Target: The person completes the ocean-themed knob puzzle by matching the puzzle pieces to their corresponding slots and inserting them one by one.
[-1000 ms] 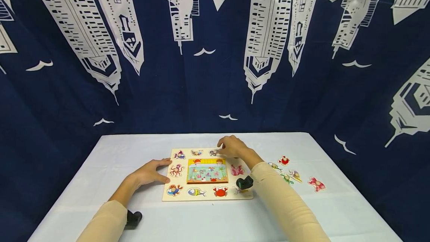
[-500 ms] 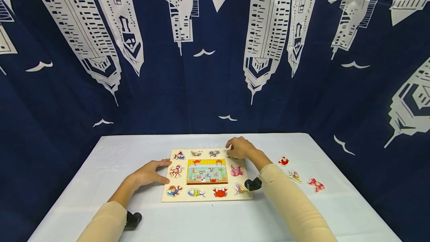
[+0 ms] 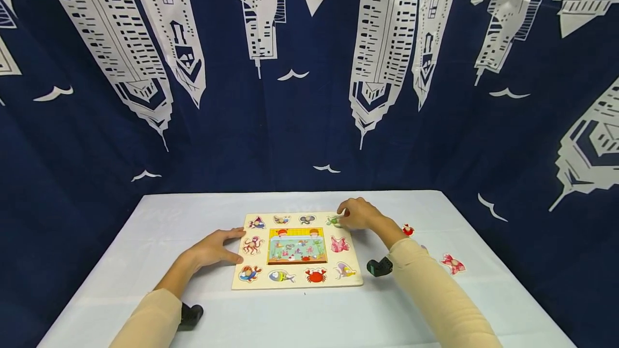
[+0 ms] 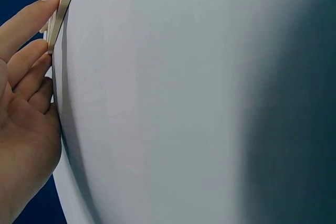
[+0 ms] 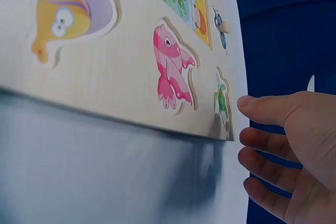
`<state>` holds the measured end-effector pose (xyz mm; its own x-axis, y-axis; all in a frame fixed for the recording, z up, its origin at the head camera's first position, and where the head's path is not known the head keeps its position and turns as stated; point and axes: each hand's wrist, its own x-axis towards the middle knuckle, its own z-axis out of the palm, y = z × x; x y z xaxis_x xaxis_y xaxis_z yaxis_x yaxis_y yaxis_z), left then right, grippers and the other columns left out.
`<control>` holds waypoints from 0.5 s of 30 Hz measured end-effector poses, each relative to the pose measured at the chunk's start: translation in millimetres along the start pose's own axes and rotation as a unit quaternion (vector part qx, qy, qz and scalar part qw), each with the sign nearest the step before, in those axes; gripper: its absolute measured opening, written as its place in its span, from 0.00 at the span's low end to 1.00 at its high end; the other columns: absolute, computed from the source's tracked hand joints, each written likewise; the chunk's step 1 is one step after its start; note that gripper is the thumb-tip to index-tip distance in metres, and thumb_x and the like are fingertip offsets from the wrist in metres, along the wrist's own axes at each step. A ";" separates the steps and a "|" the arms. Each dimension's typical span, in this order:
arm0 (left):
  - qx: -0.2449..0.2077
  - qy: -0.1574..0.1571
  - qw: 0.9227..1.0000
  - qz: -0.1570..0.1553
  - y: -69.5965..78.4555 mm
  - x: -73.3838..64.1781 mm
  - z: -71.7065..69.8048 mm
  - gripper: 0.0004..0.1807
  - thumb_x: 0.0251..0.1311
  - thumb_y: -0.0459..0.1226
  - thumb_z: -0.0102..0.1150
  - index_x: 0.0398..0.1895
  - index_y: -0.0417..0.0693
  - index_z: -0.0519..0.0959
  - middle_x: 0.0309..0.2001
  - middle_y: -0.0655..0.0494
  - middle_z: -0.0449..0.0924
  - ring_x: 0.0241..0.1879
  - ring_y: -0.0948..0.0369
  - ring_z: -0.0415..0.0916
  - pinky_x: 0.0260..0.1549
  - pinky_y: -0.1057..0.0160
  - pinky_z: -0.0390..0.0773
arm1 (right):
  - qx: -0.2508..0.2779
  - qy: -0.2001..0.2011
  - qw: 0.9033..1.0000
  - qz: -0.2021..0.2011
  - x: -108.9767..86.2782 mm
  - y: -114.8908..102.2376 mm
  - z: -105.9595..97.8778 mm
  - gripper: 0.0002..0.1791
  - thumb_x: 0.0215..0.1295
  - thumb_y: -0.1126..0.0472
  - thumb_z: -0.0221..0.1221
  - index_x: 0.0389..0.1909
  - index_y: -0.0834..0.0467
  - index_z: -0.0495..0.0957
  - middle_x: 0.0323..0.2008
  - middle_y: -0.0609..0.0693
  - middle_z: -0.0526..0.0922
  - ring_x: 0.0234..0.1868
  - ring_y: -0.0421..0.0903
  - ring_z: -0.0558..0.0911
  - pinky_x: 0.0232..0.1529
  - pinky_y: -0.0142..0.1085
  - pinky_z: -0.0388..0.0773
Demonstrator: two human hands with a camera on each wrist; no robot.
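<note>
A wooden puzzle board with printed sea creatures lies on the table. My left hand rests at its left edge, thumb and index finger spread and touching it; the left wrist view shows the fingertips at the board's edge. My right hand hovers by the far right corner, beside the green turtle picture. In the right wrist view nothing shows between the thumb and the loosely bent fingers. Knobbed pieces sit in the left column and along the far row, among them an octopus and a grey piece.
A red piece and a pink piece lie loose on the white table at the right. My right sleeve covers most of another piece there. A dark blue printed curtain hangs behind the table.
My right hand has moved right, from the grey piece in the far row to beside the turtle picture, uncovering it. The right sleeve now hides some loose pieces. The left hand stays put.
</note>
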<state>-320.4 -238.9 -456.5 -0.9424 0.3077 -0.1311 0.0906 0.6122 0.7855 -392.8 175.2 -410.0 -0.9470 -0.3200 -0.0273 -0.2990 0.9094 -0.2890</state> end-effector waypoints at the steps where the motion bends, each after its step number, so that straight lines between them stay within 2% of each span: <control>1: 0.002 0.000 1.000 0.000 -0.1 0.1 -0.2 0.48 0.45 0.38 0.83 0.73 0.40 0.72 0.78 0.42 0.59 0.78 0.37 0.46 0.72 0.31 0.45 | -0.001 0.001 1.000 0.000 -0.6 1.8 0.0 0.15 0.64 0.58 0.70 0.51 0.56 0.87 0.36 0.47 0.83 0.38 0.46 0.78 0.43 0.44 0.79; 15: 0.005 0.000 1.000 0.002 2.2 -0.1 0.6 0.47 0.45 0.38 0.83 0.72 0.39 0.73 0.78 0.43 0.60 0.78 0.37 0.46 0.72 0.31 0.45 | -0.001 0.008 1.000 -0.013 -17.1 17.1 -6.7 0.16 0.63 0.59 0.71 0.51 0.57 0.87 0.35 0.47 0.84 0.39 0.47 0.80 0.44 0.46 0.81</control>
<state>-320.0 -237.1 -455.1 -0.9420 0.3098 -0.1289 0.0967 0.6185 0.7798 -382.6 198.0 -408.2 -0.9405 -0.3397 -0.0052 -0.3239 0.9012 -0.2878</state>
